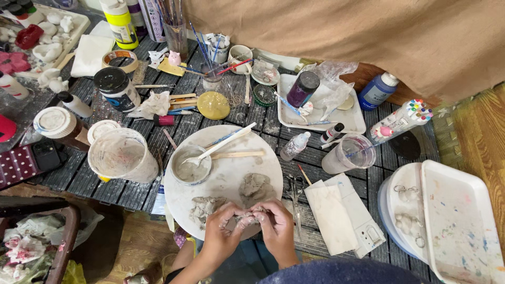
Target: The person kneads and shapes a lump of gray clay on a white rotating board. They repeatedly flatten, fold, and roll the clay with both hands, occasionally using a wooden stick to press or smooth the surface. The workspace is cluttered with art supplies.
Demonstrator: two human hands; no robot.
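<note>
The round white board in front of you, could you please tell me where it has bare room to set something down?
The round white board is bare in its middle, between the small bowl and the clay lump, and along its right rim. Its near edge is crowded: both hands work clay there. The slatted table behind is cluttered.

Round board (226, 179): set mid-table, a small bowl (190, 165) with spoon (221, 144) placed on its left part, clay lumps (256, 186) laid to the right. A bucket (122, 155) is stationed left of it; trays (457, 221) are stacked far right.
</note>
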